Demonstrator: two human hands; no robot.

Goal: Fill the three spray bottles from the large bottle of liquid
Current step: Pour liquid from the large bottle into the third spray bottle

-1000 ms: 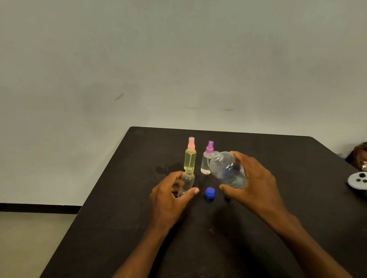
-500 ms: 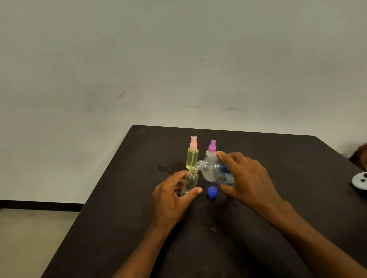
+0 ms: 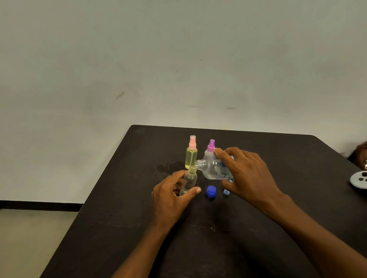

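My right hand (image 3: 247, 174) grips the large clear bottle (image 3: 212, 169), tipped on its side with its open neck pointing left over the small uncapped spray bottle (image 3: 190, 179). My left hand (image 3: 172, 198) holds that small clear bottle upright on the black table (image 3: 123, 224). Behind them stand a yellow spray bottle (image 3: 191, 157) with a pink top and a clear spray bottle with a purple top (image 3: 210, 146), partly hidden by the large bottle. A blue cap (image 3: 211, 191) lies on the table between my hands.
A small pale blue piece (image 3: 226, 192) lies under my right hand. A white game controller (image 3: 364, 181) and a brown bag (image 3: 365, 155) sit at the table's right edge. A wet patch (image 3: 169, 167) marks the table left of the bottles. The left table edge drops to the floor.
My right hand has tipped the large bottle from near upright to horizontal and brought its neck down and left to the small bottle's mouth. My left hand kept its hold.
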